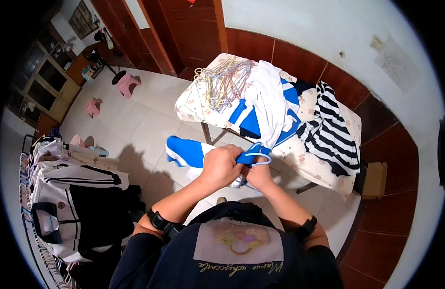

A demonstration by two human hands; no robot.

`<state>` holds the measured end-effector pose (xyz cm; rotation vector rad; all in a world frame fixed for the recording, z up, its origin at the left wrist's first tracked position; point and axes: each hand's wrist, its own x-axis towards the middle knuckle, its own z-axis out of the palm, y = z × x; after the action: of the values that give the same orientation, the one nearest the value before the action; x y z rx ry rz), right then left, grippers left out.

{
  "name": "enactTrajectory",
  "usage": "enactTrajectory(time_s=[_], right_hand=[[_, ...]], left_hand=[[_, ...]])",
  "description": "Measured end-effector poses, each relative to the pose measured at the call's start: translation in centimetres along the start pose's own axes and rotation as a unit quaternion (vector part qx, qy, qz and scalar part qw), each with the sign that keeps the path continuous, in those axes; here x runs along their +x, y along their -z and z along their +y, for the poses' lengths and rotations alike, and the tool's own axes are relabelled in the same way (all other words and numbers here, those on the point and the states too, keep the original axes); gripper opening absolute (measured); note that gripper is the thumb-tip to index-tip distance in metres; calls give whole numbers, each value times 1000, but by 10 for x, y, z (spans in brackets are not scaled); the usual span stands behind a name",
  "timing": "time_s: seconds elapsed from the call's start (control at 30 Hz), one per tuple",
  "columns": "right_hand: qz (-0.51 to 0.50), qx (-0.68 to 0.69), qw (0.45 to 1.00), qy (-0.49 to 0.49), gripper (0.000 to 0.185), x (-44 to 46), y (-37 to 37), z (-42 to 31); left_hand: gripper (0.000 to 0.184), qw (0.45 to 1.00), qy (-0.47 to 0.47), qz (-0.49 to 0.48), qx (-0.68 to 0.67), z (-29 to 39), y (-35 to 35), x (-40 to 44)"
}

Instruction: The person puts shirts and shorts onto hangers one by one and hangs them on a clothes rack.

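A blue-and-white garment (pixel 188 150), perhaps a jacket or shirt, hangs in front of my body, its blue sleeve or side stretching to the left. My left hand (pixel 221 166) is closed in a fist on its cloth near the blue collar. Out of the collar area loops a light-blue clothes hanger (pixel 267 156). Just right of the left hand, my right hand (pixel 257 174) is closed at the hanger, its fingertips partly hidden behind the hanger and cloth. How far the hanger sits inside the garment cannot be made out.
Ahead stands a table with a floral cover (pixel 188 103), bearing a heap of wire hangers (pixel 222 84), white and blue clothes (pixel 270 96) and a black-and-white striped garment (pixel 331 135). A loaded clothes rack (pixel 27 192) stands at left. Pink stools (pixel 128 85) and a cardboard box (pixel 375 180) are on the floor.
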<state>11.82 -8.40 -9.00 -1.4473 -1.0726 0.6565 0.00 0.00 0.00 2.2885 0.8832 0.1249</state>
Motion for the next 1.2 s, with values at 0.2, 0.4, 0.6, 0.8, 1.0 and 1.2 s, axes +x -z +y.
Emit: enactTrajectory(time_s=[0.2, 0.4, 0.6, 0.8, 1.0, 1.2], right_hand=[[6, 148, 989, 24, 13, 20, 5, 0], [36, 18, 997, 61, 13, 25, 26, -26], [169, -179, 962, 115, 22, 25, 64, -10], [285, 93, 953, 51, 33, -6, 86, 36], [157, 153, 976, -7, 35, -16, 57, 63], [161, -83, 983, 34, 58, 20, 5, 28]], left_hand=[[27, 915, -271, 260, 146, -15, 19, 0], [21, 972, -192, 91, 99, -2, 31, 12], [18, 981, -136, 138, 18, 17, 64, 21], [16, 969, -148, 191, -49, 19, 102, 19], [18, 957, -155, 225, -93, 30, 122, 10], [17, 944, -227, 231, -60, 40, 122, -9]])
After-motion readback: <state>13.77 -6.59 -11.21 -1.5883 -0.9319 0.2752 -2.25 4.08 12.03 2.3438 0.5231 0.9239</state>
